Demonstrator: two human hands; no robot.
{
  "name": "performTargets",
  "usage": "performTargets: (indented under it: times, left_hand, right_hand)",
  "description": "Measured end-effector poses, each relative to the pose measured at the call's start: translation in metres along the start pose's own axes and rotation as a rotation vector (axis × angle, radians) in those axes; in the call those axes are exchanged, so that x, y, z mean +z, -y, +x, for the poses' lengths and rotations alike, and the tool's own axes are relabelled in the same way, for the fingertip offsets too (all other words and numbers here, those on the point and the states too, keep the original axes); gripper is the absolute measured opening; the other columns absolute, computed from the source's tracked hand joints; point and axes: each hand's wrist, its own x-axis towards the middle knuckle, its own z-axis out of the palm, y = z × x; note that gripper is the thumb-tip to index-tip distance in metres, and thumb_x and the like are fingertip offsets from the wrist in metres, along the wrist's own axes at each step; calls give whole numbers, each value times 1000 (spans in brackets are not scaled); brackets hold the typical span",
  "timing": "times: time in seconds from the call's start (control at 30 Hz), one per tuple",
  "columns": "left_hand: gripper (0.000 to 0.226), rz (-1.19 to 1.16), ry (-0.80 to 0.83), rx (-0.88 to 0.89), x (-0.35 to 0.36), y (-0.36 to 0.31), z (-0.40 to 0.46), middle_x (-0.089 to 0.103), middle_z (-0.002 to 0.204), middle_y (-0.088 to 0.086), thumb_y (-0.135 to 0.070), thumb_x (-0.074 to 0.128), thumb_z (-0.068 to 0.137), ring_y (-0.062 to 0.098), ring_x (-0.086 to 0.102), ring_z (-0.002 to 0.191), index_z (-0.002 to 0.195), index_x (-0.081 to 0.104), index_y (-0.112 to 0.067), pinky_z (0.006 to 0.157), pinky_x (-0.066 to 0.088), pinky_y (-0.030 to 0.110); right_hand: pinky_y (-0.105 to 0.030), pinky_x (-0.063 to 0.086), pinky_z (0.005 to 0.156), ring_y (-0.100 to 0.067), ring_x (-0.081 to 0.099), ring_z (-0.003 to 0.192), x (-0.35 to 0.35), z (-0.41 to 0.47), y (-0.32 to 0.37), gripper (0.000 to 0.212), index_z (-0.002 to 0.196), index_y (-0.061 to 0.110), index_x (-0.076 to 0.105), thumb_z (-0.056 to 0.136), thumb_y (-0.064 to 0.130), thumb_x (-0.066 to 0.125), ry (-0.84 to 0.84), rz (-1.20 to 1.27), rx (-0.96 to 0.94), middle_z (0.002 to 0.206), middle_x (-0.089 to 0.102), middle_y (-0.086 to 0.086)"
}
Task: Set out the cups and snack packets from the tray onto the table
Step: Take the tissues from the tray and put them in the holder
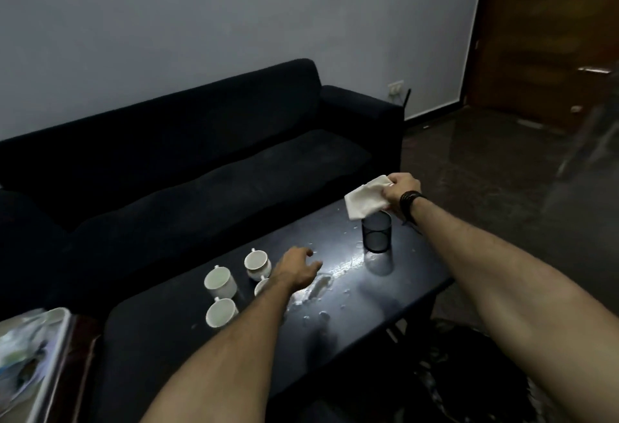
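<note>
Several white cups stand on the dark low table (187, 349): one at the back (257, 262), one at the left (219, 282), one at the front (221, 312), and one (260, 287) mostly hidden behind my left wrist. My left hand (296, 268) hovers open just right of the cups, over a wet patch. My right hand (402, 189) holds a white cloth (365, 197) above a dark mesh cylinder holder (376, 231). At the far left, a tray (57, 329) on a side stand holds snack packets (20, 352), blurred.
Spilled liquid (321, 285) and droplets gleam across the table's middle. A dark sofa (201, 154) runs behind the table. A wooden door (549, 37) stands at the far right, with dark floor (485, 161) before it. A patterned dark thing (469, 372) lies under the table's right end.
</note>
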Motion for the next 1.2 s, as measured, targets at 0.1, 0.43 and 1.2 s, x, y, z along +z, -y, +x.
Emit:
performTargets:
  times: [0.1, 0.43, 1.2]
  left_hand:
    - [54, 28, 50, 33, 18, -14, 15, 46, 149, 7, -44, 52, 96, 23, 40, 139, 141, 49, -14, 113, 33, 34]
    - [58, 98, 76, 50, 54, -13, 49, 46, 149, 5, -50, 48, 96, 22, 41, 138, 143, 47, -16, 114, 34, 38]
    - [56, 63, 60, 46, 77, 5, 70, 47, 148, 2, -50, 49, 95, 21, 43, 137, 142, 48, -18, 114, 33, 37]
  right_hand:
    - [-22, 44, 67, -23, 67, 92, -13, 22, -19, 15, 88, 13, 76, 81, 11, 63, -41, -50, 9, 87, 69, -10]
    - [-22, 44, 73, -25, 63, 85, 0, 68, -57, 23, 81, 20, 76, 81, 5, 59, -26, -211, -32, 91, 68, -9]
    - [-35, 56, 85, -33, 65, 101, 40, 99, -47, 31, 90, 22, 73, 84, 2, 50, 228, -630, -368, 105, 67, -13]
